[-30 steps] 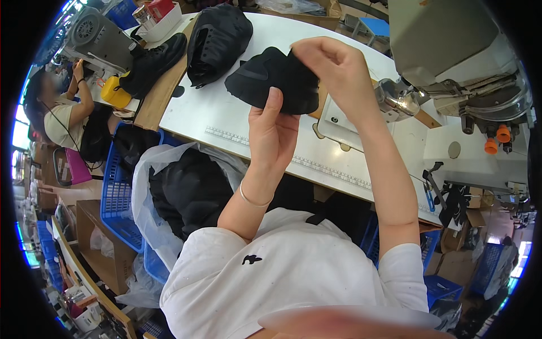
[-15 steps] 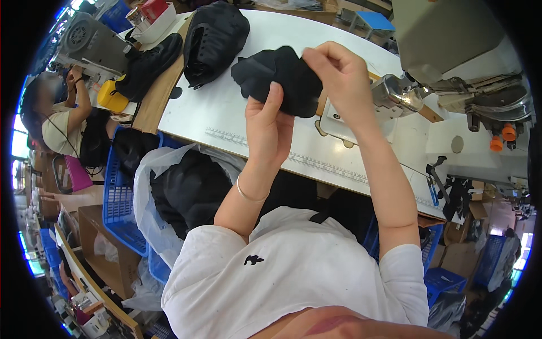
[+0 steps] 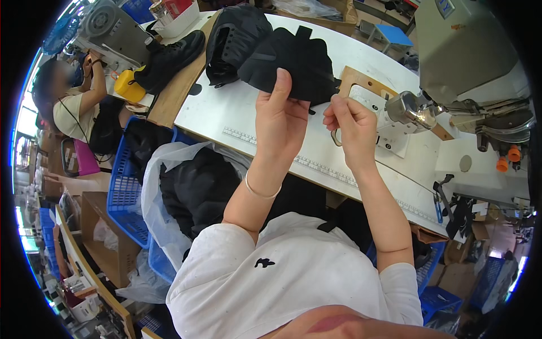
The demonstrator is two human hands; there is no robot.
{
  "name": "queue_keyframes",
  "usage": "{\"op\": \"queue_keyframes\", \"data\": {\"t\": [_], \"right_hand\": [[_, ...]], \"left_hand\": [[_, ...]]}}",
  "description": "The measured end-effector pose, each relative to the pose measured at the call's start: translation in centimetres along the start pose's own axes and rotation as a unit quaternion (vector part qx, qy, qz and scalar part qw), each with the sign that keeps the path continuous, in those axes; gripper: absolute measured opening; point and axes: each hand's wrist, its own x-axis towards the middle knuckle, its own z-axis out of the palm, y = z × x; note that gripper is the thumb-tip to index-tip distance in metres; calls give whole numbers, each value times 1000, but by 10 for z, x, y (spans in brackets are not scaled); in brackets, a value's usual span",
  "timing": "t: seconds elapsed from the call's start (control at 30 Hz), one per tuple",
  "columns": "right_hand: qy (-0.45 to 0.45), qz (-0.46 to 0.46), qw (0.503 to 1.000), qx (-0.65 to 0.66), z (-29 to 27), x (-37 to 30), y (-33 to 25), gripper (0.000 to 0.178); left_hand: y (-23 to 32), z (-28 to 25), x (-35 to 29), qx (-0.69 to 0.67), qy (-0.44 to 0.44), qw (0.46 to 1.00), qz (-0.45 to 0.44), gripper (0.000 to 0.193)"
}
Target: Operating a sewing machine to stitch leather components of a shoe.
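The left hand point(image 3: 282, 116) clamps the black fabric piece point(image 3: 296, 65) between a thumb on top and fingers beneath, apparently so that its face stays spread and supported. The piece is above the white surface point(image 3: 206, 116), left of the grey machine point(image 3: 466, 48). The right hand point(image 3: 355, 127) has thumb and forefinger together at the right edge; whether they grip it cannot be determined.

fabric piece point(image 3: 296, 68) left of machine point(image 3: 466, 42)

Footwear workshop, sewing machine point(image 3: 471, 53), black shoe point(image 3: 174, 61), blue basket point(image 3: 123, 204)
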Motion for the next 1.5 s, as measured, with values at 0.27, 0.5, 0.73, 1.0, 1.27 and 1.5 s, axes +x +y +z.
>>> {"op": "queue_keyframes", "data": {"t": [0.27, 0.5, 0.73, 1.0, 1.27, 1.5], "right_hand": [[11, 28, 999, 15, 4, 1, 3, 42], [-64, 89, 992, 69, 5, -1, 3, 41], [-81, 77, 971, 211, 21, 3, 3, 37], [-68, 60, 977, 195, 26, 6, -11, 32], [-89, 55, 963, 249, 37, 16, -16, 29], [-265, 113, 929, 231, 87, 84, 8, 25]], "left_hand": [[-5, -4, -8, 8, -36, 999, 15, 31], [7, -4, -15, -29, -99, 995, 2, 33], [15, 1, -22, -104, 1, 994, 27, 36], [24, -8, -19, -166, -115, 979, -8, 31], [35, -22, -19, -192, -56, 980, 3, 43], [100, -105, -2, 10, -63, 987, 148, 62]]}}
